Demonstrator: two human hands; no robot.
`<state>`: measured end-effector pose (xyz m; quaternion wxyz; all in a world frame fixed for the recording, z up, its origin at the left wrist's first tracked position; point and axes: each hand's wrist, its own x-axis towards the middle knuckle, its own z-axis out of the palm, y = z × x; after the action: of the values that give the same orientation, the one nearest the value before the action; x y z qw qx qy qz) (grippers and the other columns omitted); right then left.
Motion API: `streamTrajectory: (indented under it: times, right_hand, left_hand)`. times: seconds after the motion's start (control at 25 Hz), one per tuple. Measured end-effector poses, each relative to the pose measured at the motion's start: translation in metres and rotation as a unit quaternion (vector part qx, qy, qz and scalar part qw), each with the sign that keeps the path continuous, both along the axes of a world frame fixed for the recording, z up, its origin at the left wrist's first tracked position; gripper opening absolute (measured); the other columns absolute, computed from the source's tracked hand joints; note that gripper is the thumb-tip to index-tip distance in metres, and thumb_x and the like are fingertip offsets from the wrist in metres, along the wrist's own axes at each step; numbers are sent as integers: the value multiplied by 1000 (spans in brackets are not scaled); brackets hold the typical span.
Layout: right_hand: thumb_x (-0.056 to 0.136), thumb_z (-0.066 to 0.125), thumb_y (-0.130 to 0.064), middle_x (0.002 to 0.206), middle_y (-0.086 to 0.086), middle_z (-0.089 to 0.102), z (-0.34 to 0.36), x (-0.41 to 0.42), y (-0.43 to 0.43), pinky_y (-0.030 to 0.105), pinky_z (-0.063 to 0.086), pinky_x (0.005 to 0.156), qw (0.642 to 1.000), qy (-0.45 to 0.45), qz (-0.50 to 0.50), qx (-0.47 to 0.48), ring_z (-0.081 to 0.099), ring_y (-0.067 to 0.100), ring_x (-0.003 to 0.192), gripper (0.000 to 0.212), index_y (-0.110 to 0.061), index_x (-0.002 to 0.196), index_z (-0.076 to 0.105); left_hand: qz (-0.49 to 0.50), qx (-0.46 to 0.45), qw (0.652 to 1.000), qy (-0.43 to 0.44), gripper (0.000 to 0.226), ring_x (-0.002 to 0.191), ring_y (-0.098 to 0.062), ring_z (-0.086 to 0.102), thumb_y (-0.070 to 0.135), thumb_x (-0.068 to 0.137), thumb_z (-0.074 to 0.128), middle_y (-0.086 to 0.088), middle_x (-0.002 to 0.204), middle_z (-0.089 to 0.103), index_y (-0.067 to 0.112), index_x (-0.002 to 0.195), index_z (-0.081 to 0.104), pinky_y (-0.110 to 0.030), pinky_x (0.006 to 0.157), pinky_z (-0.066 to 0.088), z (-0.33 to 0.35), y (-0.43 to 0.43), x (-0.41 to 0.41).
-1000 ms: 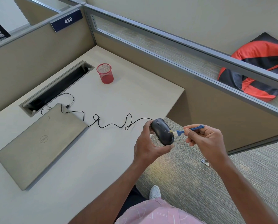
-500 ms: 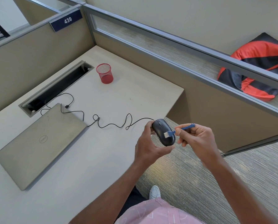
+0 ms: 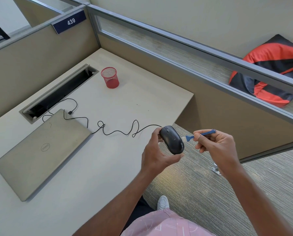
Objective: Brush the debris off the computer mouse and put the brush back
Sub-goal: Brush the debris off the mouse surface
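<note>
Clearly the brushing step is in hand: the left hand (image 3: 156, 155) holds the black computer mouse (image 3: 172, 139) up in the air just past the table (image 3: 94, 167) edge, over the carpet, its grip wrapped around the mouse from the left side and below, with the thumb under the rear end. The right hand (image 3: 215, 147) pinches the handle of a small blue brush (image 3: 199, 134) between thumb and fingertips, the pale bristles pointing at the mouse's right flank and either just touching it or a hair off it; I cannot tell which. The mouse looks smooth and glossy, wheel end pointing away, and its thin black cable (image 3: 118, 132) trails in loose loops back across the table toward the closed grey laptop (image 3: 43, 150). No debris is visible on the shell at this size. Next, I judge, come short strokes across the shell and around the wheel, then returning the brush, probably to the red mesh cup (image 3: 110, 77) standing well apart near the table's far side, though that home is only a guess.
</note>
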<state>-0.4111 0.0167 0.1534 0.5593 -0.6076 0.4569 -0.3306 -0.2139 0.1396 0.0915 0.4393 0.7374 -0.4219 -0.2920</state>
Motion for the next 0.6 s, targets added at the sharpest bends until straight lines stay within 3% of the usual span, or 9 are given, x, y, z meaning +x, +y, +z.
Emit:
streamTrajectory:
  times: [0.24,0.6]
  right_hand:
    - [97,86,-13,79,18,82,-3,23,10,36,61,61,998,-10,64,3,73,29,65,3,-14,100,88]
    - [98,86,-15,76,11,82,-11,7,-2,24,63,58,999,29,-39,-16,77,26,66,4,-19,96,87]
  left_hand:
    - [-5,4,1000,-3,111,132,-4,67,66,67,98,20,143,68,37,158,43,-43,105,63,2,-1,-3]
    - [-8,3,1000,4,110,133,-6,67,69,68,101,21,145,68,40,157,43,-45,106,64,0,5,-2]
